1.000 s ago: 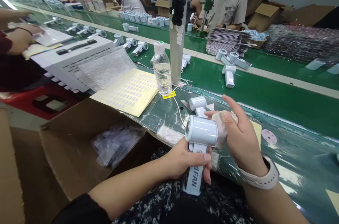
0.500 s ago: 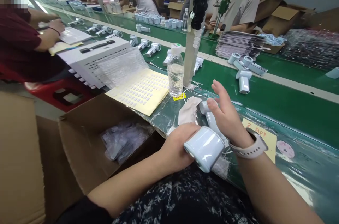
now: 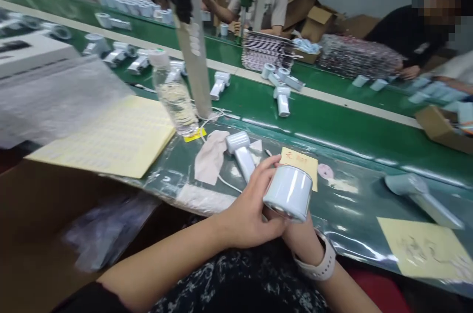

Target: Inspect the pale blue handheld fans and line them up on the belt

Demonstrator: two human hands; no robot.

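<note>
A light-blue hair-dryer-shaped device (image 3: 290,190) is held in front of my body, its round drum-like head turned toward me and its handle out of sight. My left hand (image 3: 251,212) grips it from the left, with fingers along the side of the head and the thumb below. Under the head, my right hand (image 3: 301,236) wears a pale watch strap and closes on the device from below; most of its fingers are hidden. Just beyond the hands another such device (image 3: 244,157) lies on the bench beside a pinkish cloth (image 3: 211,157).
A water bottle (image 3: 175,96) stands by a metal post (image 3: 195,66). Yellow sticker sheets (image 3: 111,138) lie left, above a carton (image 3: 33,214) holding plastic bags. More devices (image 3: 284,101) rest on the green conveyor (image 3: 251,101). One device (image 3: 424,199) lies right, near a yellow note (image 3: 424,249).
My right hand has come down from its raised, spread position to beneath the device's head. My left hand has shifted up along the device's side. The view has swung right.
</note>
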